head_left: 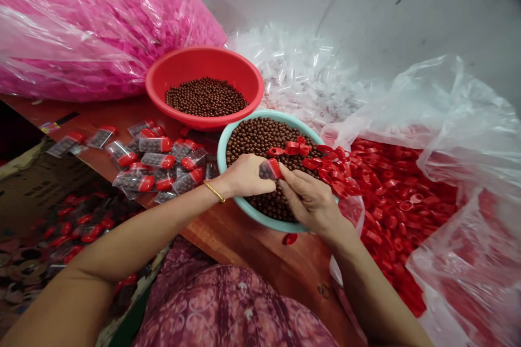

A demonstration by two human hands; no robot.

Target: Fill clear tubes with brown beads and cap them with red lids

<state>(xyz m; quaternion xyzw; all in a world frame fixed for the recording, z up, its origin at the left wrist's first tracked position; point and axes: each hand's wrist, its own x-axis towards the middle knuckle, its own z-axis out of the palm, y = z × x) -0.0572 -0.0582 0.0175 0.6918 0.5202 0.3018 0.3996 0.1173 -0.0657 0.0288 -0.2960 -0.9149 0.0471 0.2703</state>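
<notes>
My left hand (244,176) is closed round a small clear tube (266,169) filled with brown balls, held over a teal bowl (222,154) of the same brown balls. The fingers of my right hand (309,198) pinch the tube's red cap (275,168). Several loose red caps (299,149) lie on the balls in the teal bowl. Behind it, a red bowl (179,65) holds more brown balls.
Filled, red-capped tubes (157,165) lie in a heap on the wooden table (244,244) to the left, and more lie lower left. A plastic bag of red caps (391,200) sits right, clear empty tubes (301,81) behind, a pink bag (81,32) far left.
</notes>
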